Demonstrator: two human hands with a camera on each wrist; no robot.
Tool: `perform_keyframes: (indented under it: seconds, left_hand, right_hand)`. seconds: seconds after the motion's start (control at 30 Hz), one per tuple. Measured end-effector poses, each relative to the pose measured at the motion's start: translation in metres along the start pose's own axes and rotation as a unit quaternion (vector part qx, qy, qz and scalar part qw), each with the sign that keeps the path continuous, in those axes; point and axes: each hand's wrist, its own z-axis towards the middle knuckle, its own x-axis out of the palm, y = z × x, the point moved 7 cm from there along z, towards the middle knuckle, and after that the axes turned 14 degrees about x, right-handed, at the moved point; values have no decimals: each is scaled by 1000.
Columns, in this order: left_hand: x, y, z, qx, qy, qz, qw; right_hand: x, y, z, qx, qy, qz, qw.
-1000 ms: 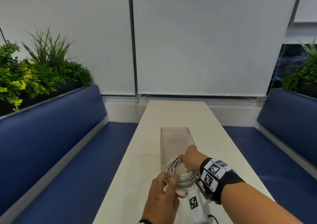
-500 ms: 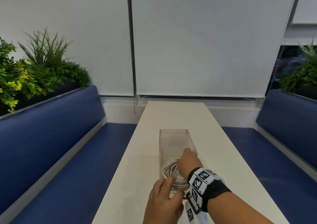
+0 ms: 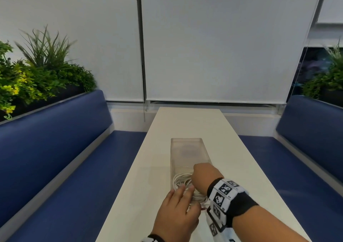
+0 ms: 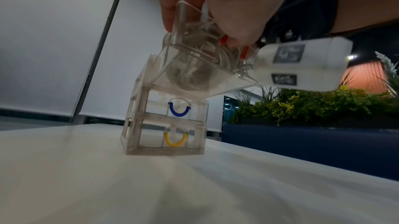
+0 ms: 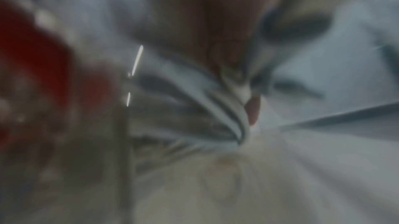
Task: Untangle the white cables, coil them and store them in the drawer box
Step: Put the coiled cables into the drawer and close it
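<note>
Meanwhile, a person's right hand (image 3: 204,176) is gripping the coiled white cables (image 3: 182,185) inside the pulled-out top drawer (image 4: 194,67) of the clear drawer box (image 4: 166,125) while the left hand (image 3: 178,214), fingers relaxed, is pressing loops down; stray loops likely need tucking below the rim.

The head view looks forward and down along the white bench (image 3: 187,123) from above, taking in both hands near the bottom edge and the clear drawer box (image 3: 185,149) ahead. The left wrist view sits low, just above the bench (image 4: 108,185), facing the drawer box (image 4: 164,125) from its front, close enough to see the pulled-out top drawer (image 4: 194,67) from below. The right wrist view is pressed very near the white cables (image 5: 226,116) and is heavily blurred. Head and left wrist views share the box and the coil.
</note>
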Motion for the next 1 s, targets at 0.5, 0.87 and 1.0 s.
perform_keyframes:
  seconds: [0.5, 0.87, 1.0]
  left_hand:
    - [6, 17, 2, 79, 107, -45, 990]
    - [3, 25, 19, 144, 144, -35, 978]
    - [12, 32, 21, 107, 104, -13, 989]
  right_hand:
    - [39, -26, -52, -190, -3, -150, 970]
    - [27, -24, -30, -151, -72, -131, 977]
    - [18, -31, -31, -162, -137, -41, 976]
